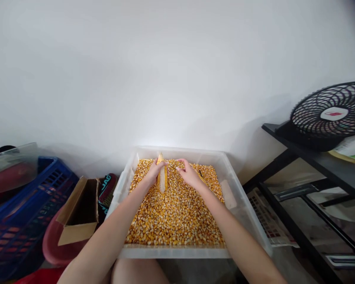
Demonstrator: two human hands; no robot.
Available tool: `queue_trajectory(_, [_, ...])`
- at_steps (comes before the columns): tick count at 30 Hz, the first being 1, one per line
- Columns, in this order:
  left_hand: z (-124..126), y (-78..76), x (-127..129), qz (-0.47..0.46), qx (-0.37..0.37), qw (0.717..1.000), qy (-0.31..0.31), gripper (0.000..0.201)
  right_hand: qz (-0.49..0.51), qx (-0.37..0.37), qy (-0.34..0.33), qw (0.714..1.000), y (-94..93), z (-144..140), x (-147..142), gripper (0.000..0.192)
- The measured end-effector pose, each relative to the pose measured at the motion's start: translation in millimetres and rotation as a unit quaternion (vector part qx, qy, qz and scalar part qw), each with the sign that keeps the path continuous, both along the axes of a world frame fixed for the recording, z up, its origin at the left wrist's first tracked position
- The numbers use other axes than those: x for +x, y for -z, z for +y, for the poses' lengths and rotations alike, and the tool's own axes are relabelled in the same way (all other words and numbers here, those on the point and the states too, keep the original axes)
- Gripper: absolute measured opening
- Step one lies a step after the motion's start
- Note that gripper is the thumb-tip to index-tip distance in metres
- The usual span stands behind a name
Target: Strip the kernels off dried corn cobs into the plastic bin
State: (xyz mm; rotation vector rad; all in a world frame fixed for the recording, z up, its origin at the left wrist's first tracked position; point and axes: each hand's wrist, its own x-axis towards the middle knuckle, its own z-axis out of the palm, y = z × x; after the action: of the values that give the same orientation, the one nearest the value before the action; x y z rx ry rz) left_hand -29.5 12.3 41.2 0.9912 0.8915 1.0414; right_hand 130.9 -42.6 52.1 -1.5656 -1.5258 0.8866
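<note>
My left hand (156,170) is wrapped round a corn cob (162,182), held upright over the kernels. A pale stripped band runs down the cob's near face, with yellow kernel rows on both sides. Just to its right, my right hand (188,173) has its fingers curled round a thin dark rod-like tool (173,168), whose end points at the cob. Most of that tool is hidden by the hand. Loose corn kernels (174,221) fill much of the translucent plastic bin (177,252) below both hands.
On the left stand a blue plastic crate (32,209), an open cardboard box (77,215) over a reddish basin (51,244), and a dark shoe (107,191). A black fan (333,114) sits on a dark rack (301,165) at right. A white wall (171,79) rises behind the bin.
</note>
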Motion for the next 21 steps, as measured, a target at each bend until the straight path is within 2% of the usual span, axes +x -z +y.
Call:
queue_trajectory(4, [0,-1.2,2,-0.059,-0.061,0.996,0.020,0.038,0.209,-0.018,-0.013,0.978,-12.6,-1,-5,0.027])
queue_trajectory(8, [-3,-1.0,6,-0.066,-0.077,0.994,0.041,0.042,0.314,0.002,0.007,0.949,-21.2,-2,-9,0.031])
queue_trajectory(13, [-12,6.3,10,-0.021,-0.052,0.994,0.094,0.045,0.280,0.068,0.011,0.958,-22.2,-4,-14,0.034])
queue_trajectory(16, [-17,10.1,14,-0.018,-0.024,0.991,0.131,0.047,0.249,0.076,-0.007,0.966,-18.7,-5,-16,0.034])
queue_trajectory(21, [-19,10.7,18,-0.041,-0.013,0.990,0.132,0.041,0.202,0.083,-0.018,0.976,-11.2,-4,-18,0.032])
